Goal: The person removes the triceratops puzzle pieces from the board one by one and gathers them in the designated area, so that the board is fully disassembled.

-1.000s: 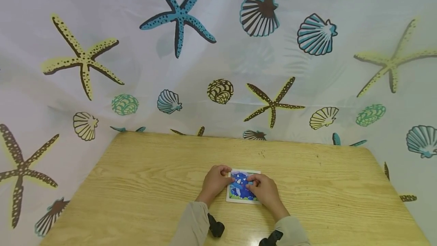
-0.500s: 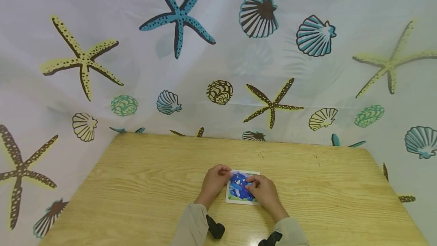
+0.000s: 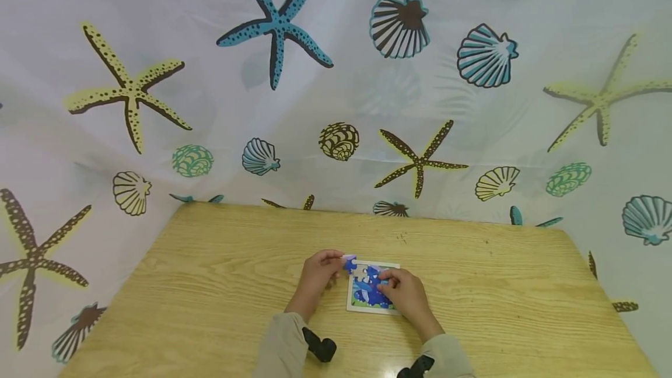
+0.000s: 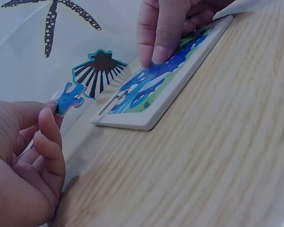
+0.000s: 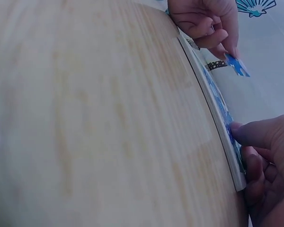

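Between thumb and fingers, my left hand (image 3: 317, 276) pinches a blue and lilac jigsaw piece (image 4: 68, 98), raised at the far left corner of the puzzle. The jigsaw puzzle (image 3: 371, 296), with a blue cartoon picture, lies in a white-edged tray (image 4: 146, 125) on the table. A pale bare gap shows in the tray's upper left. My right hand (image 3: 410, 295) touches the picture on its right side: thumb (image 5: 253, 133) and index fingertip rest on its face, the other fingers curled. In the right wrist view, the lifted piece (image 5: 237, 65) stands clear of the tray.
The wooden table (image 3: 236, 261) spreads around the tray on all sides. Behind and beside it hangs a pale cloth (image 3: 304, 109) printed with starfish and shells. A black wrist device (image 3: 321, 347) sits at each sleeve cuff.
My left hand has lifted a jigsaw piece out of the puzzle's upper left corner and moved left with it, baring a pale gap. My right hand has stayed in place.
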{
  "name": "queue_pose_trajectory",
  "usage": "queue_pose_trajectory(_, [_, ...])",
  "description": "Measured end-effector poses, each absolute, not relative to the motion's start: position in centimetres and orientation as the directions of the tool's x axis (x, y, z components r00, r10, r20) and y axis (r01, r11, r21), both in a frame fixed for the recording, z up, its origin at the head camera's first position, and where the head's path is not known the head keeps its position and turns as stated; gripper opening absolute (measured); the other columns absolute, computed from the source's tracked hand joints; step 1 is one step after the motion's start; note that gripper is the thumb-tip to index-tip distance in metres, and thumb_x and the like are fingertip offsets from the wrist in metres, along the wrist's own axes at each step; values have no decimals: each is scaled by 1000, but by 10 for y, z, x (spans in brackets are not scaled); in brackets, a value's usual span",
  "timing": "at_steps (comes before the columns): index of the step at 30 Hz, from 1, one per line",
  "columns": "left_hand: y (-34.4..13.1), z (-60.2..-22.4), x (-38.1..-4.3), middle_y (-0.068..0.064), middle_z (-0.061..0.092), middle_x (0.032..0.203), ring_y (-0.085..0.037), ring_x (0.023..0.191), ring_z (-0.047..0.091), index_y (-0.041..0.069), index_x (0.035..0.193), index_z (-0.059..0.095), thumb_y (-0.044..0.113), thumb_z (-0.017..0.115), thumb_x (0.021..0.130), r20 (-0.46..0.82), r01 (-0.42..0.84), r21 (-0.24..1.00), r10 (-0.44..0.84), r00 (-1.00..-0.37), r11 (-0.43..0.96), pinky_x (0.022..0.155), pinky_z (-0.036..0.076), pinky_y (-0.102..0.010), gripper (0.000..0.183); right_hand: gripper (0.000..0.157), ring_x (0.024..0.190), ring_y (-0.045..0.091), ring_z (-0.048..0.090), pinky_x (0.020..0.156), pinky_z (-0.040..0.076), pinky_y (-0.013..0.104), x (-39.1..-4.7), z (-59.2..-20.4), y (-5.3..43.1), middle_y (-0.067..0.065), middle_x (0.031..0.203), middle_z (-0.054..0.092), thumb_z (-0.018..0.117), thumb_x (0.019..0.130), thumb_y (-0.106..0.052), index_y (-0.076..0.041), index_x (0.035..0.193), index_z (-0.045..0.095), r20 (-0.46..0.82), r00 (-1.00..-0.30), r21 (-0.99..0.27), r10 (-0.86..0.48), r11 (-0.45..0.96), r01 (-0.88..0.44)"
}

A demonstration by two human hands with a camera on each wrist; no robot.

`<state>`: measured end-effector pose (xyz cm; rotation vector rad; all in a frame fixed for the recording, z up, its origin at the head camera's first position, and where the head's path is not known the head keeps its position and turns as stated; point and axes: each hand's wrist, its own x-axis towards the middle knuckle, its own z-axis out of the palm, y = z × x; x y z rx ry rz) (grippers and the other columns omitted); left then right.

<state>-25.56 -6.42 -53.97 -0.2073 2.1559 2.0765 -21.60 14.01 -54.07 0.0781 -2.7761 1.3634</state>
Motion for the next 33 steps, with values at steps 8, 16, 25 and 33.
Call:
queue_pose_trajectory(8, [-99,-540,-252,-2,60,73,-9,56,48,1,104,65,14,69,87,-203,-204,978,-48,-978,31,46,37,-21,22,9,62,10,44,57,36,23,-217,-546,140,-3,68,48,74,82,-12,-10,90,70,81,-996,-791,-36,606,-86])
queue_pose_trajectory(16, [-139,-538,-247,0,61,76,-9,60,51,-1,109,64,9,66,88,-194,-199,980,-108,-975,33,49,41,-20,23,10,63,11,44,57,35,23,-216,-545,140,-3,69,48,73,82,-12,-9,91,70,92,-995,-784,-37,614,-95])
queue_pose_trajectory(25, [-151,-536,-244,-3,60,73,-11,59,52,-4,108,63,7,64,90,-188,-198,976,-112,-976,88,49,42,-21,21,10,62,11,43,56,36,22,-216,-544,142,-3,69,48,73,83,-12,-9,91,70,103,-994,-789,-39,605,-106])
queue_pose_trajectory(33, [-152,-539,-242,-7,64,79,-12,61,58,-5,108,63,6,62,90,-162,-181,973,-134,-978,145,50,46,-21,21,10,63,11,44,56,36,22,-216,-547,142,-2,70,48,73,83,-12,-9,92,70,109,-993,-795,-39,597,-110])
